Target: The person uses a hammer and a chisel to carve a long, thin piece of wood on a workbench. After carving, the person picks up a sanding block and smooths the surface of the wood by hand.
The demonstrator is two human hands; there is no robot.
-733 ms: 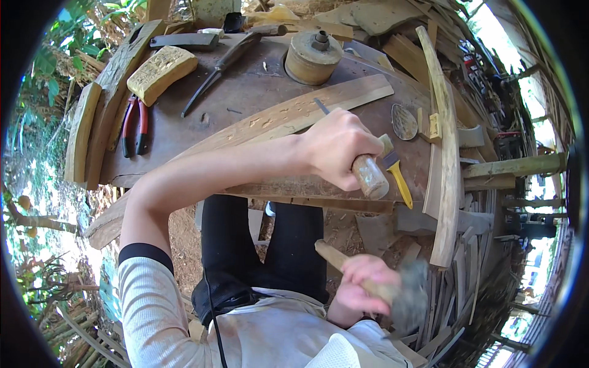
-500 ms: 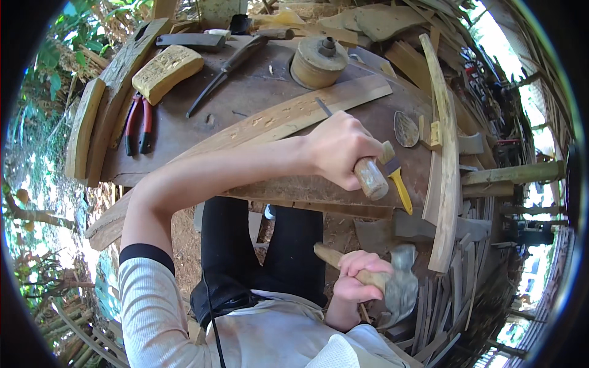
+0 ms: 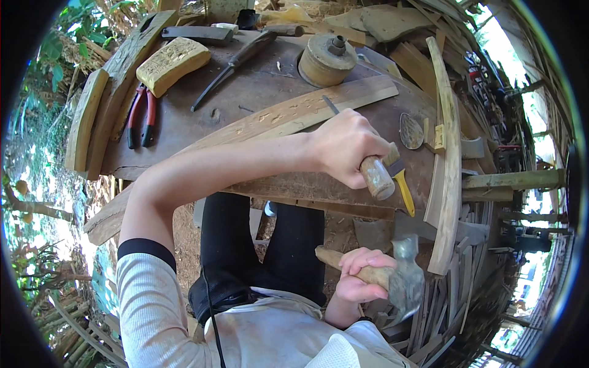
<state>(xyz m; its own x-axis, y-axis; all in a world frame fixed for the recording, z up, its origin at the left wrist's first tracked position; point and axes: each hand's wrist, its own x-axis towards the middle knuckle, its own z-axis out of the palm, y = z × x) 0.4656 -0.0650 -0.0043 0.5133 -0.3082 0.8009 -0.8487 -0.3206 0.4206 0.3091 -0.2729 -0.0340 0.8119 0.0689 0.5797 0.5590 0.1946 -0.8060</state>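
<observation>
"Head view, and we're on the left hand [image 3: 353, 147]: fingers curled tight around a chisel [image 3: 376, 178], its butt end poking out of the fist!"

"And the blade?"

"Pointing away, over the long notched board [image 3: 294, 113] that lies across the table [image 3: 184, 126]. Whether the tip touches, we can't tell."

"Right hand [image 3: 362, 274]?"

"Down low, off the table, near the lap. We see fingers wrapped around the wooden handle of a hammer [image 3: 405, 285], close up behind its grey metal head."

"Containers?"

"We've got a round tin [image 3: 327, 64] upright at the far side of the table, short neck on top. What's inside, we can't see."

"And just beside that left fist, a yellow-handled brush [image 3: 405, 195]; red-handled pliers [image 3: 142, 116] lie well over to our left."
</observation>
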